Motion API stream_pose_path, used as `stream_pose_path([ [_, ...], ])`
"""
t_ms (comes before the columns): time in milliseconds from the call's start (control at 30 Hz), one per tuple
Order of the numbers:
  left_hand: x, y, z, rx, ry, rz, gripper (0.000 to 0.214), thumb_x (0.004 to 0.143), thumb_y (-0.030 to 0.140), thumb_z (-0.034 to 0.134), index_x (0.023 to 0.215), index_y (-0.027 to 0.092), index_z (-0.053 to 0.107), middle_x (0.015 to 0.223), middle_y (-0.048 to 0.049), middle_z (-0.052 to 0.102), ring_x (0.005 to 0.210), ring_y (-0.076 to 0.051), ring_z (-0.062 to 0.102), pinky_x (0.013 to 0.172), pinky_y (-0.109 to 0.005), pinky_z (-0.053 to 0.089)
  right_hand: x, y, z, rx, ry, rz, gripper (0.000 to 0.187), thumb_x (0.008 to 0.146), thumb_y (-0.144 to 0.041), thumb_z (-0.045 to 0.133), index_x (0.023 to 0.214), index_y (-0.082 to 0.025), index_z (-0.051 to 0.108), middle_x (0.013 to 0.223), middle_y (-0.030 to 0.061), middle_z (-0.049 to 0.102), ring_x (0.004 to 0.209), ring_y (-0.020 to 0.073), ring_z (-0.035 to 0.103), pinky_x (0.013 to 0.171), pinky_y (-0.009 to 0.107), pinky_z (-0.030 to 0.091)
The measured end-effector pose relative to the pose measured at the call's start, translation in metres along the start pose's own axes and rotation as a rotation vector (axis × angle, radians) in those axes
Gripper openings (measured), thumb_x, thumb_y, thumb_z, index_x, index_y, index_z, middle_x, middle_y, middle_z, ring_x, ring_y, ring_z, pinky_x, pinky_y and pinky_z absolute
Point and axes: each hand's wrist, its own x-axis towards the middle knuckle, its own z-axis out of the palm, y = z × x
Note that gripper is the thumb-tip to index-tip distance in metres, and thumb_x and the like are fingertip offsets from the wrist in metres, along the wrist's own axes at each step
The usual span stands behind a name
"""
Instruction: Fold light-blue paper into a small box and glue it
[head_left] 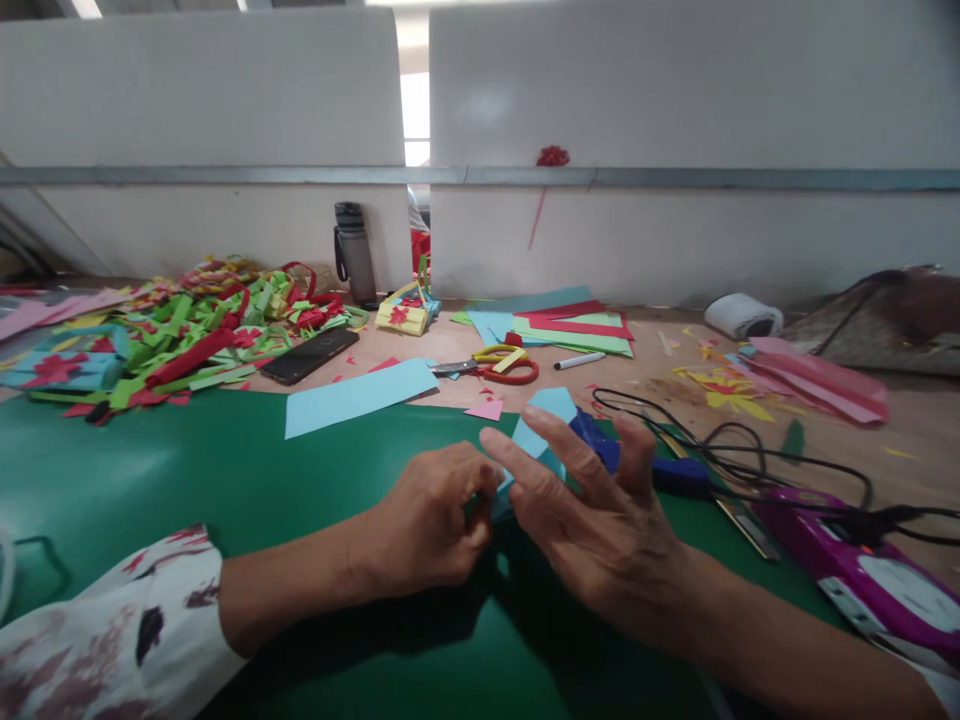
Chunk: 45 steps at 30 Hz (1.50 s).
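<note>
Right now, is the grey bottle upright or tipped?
Upright: the grey bottle stands base down, its black cap at the top.

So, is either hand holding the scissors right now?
No, the scissors lie on the brown surface beyond the left hand and the right hand, which are both at the folded light-blue paper.

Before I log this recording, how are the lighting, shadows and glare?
Head view throughout: bright light glares between the white wall panels; dark shadows lie on the glossy green tabletop, with pale sheen at left, below the bare left hand and bare right hand.
</note>
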Motion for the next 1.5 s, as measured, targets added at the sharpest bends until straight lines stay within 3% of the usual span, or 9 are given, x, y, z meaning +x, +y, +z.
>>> stream_pose_path([
  [133,0.002,0.002,-0.003,-0.022,0.044,-0.037,0.014,0.063,0.003,0.048,0.070,0.015,0.051,0.072,-0.0043,0.060,0.068,-0.015,0.055,0.063,-0.028,0.044,0.002,0.008,0.001,0.068,-0.066,-0.008,0.026,0.084,-0.002,0.040,0.078,-0.013,0.063,0.094,0.0085,0.066,0.111,0.0253,0.050,0.104,0.057,0.015],
  [300,0.006,0.004,-0.008,-0.180,0.006,-0.292,0.015,0.079,0.021,0.056,0.090,0.014,0.064,0.084,-0.0059,0.068,0.077,-0.017,0.062,0.074,-0.029,0.047,0.004,0.018,0.005,0.106,-0.023,0.100,0.030,0.087,-0.003,0.034,0.074,-0.013,0.059,0.079,0.0066,0.063,0.095,0.0213,0.055,0.099,0.055,0.021],
  [567,0.010,0.003,-0.004,-0.443,0.025,-0.461,0.008,0.074,0.015,0.062,0.075,0.016,0.070,0.085,-0.0040,0.071,0.081,-0.018,0.063,0.075,-0.028,0.048,0.006,0.017,0.008,0.173,-0.053,0.190,0.029,0.083,0.001,0.033,0.068,-0.013,0.055,0.075,0.0053,0.060,0.091,0.0212,0.054,0.094,0.053,0.023],
  [833,0.013,0.006,-0.003,-0.432,0.056,-0.544,0.008,0.069,0.019,0.066,0.063,0.014,0.065,0.074,-0.0039,0.065,0.069,-0.015,0.058,0.065,-0.026,0.046,0.006,0.014,0.006,0.239,-0.093,0.202,0.030,0.080,0.004,0.032,0.069,-0.013,0.054,0.078,0.0056,0.060,0.095,0.0216,0.053,0.099,0.054,0.017],
  [1133,0.009,0.005,0.000,-0.276,0.061,-0.407,0.012,0.074,0.012,0.061,0.062,0.013,0.063,0.068,-0.0025,0.063,0.066,-0.013,0.056,0.064,-0.025,0.043,0.010,0.010,0.003,0.209,-0.120,0.187,0.035,0.085,0.002,0.027,0.069,-0.014,0.055,0.076,0.0051,0.060,0.093,0.0203,0.054,0.102,0.054,0.014],
  [1333,0.006,0.006,-0.001,-0.228,0.051,-0.324,0.013,0.075,0.009,0.058,0.064,0.013,0.062,0.071,-0.0034,0.064,0.070,-0.015,0.057,0.068,-0.027,0.043,0.010,0.011,-0.001,0.123,-0.070,0.187,0.035,0.087,-0.001,0.029,0.063,-0.015,0.051,0.065,0.0034,0.055,0.085,0.0186,0.055,0.098,0.050,0.020],
  [1500,0.005,0.010,0.000,-0.139,0.080,-0.212,0.011,0.075,0.007,0.056,0.068,0.013,0.061,0.076,-0.0047,0.065,0.074,-0.015,0.057,0.069,-0.027,0.043,0.011,0.012,-0.002,0.182,-0.113,0.234,0.028,0.086,-0.004,0.036,0.072,-0.016,0.056,0.067,0.0004,0.055,0.080,0.0173,0.053,0.096,0.053,0.018],
])
